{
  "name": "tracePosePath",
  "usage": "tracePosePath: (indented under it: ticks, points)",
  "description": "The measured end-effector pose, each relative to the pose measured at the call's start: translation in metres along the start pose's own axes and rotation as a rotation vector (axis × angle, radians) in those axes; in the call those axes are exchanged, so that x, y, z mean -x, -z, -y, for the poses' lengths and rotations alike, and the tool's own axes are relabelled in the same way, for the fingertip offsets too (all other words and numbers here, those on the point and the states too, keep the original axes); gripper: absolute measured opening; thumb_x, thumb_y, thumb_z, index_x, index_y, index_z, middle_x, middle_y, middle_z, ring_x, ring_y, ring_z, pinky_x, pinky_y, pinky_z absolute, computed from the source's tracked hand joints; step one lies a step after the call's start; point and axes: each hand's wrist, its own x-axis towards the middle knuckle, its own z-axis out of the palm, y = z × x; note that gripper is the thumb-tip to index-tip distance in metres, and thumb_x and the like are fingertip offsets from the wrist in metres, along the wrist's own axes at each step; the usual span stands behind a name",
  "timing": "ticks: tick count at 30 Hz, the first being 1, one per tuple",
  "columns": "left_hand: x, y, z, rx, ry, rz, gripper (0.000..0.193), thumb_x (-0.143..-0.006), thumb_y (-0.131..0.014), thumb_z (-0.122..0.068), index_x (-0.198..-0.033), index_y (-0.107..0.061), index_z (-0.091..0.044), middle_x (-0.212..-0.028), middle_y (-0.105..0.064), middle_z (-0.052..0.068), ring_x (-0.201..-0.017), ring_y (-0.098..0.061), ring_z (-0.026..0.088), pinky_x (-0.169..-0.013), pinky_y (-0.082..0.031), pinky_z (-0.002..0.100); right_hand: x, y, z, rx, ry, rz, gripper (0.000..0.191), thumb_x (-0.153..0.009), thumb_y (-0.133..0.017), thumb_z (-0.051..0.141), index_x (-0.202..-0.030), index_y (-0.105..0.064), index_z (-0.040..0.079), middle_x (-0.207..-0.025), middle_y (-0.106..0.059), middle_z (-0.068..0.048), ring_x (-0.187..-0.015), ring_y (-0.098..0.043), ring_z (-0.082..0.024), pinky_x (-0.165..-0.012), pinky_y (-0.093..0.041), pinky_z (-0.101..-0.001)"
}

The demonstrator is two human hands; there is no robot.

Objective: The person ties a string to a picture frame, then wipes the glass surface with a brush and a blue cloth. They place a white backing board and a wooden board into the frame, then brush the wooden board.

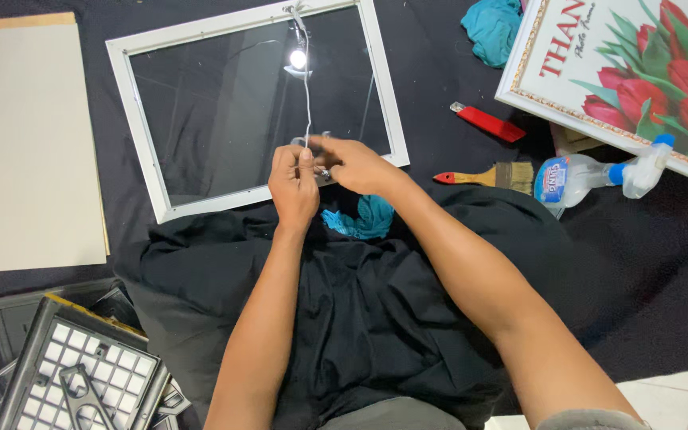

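Both hands point(320, 171) pinch a white cord point(306, 95) over the glazed frame point(141, 119).

2 hands point(320, 171) pinching white cord point(306, 87)

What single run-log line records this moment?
left hand: pinching cord | right hand: pinching cord | cord: runs up over frame | brush, spray bottle: idle at right

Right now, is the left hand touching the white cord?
Touching. The head view shows the left hand pinching the white cord at its lower end, over the white picture frame.
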Motion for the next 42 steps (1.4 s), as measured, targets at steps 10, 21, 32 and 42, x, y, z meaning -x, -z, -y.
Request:
tracePosePath:
  ticks: [10, 21, 32, 42]
  points:
    - [0.001, 0.001, -0.003, -0.012, -0.03, 0.01, 0.02, -0.109, -0.056, -0.013, -0.095, -0.059, 0.002, -0.098, -0.057, 0.007, -0.075, -0.069, 0.012, -0.069, -0.056, 0.026, -0.001, -0.016, -0.019, 0.424, 0.003, -0.104, 0.037, -0.074, -0.078, 0.026, -0.102, -0.075, 0.003, -0.106, -0.066, -0.019, -0.098, -0.066, -0.035, -0.084, -0.052, -0.0432]
    - [0.001, 0.001, -0.006, -0.086, -0.089, -0.008, 0.018, -0.106, -0.059, -0.014, -0.094, -0.062, -0.001, -0.102, -0.059, 0.008, -0.085, -0.063, 0.018, -0.075, -0.055, 0.03, -0.002, -0.026, -0.019, 0.497, -0.065, -0.224, 0.037, -0.083, -0.075, 0.037, -0.083, -0.076, 0.0, -0.092, -0.068, -0.022, -0.088, -0.066, -0.036, -0.078, -0.052, -0.0452]
    - [0.0, 0.003, -0.003, -0.239, -0.139, -0.037, 0.021, -0.109, -0.058, -0.018, -0.095, -0.062, -0.002, -0.1, -0.06, 0.007, -0.091, -0.061, 0.02, -0.081, -0.05, 0.032, -0.005, -0.021, -0.023, 0.404, -0.124, -0.313, 0.026, -0.074, -0.076, 0.018, -0.094, -0.077, 0.003, -0.087, -0.076, -0.017, -0.082, -0.074, -0.032, -0.077, -0.056, -0.0402]
    - [-0.004, 0.002, 0.002, 0.041, 0.171, -0.019, 0.024, -0.109, -0.05, -0.022, -0.099, -0.059, -0.002, -0.092, -0.069, 0.004, -0.08, -0.074, 0.012, -0.07, -0.056, 0.026, -0.007, 0.011, -0.012, -0.304, -0.3, -0.267, 0.018, -0.078, -0.068, 0.016, -0.076, -0.072, -0.001, -0.068, -0.069, -0.007, -0.063, -0.064, -0.018, -0.061, -0.05, -0.0321]
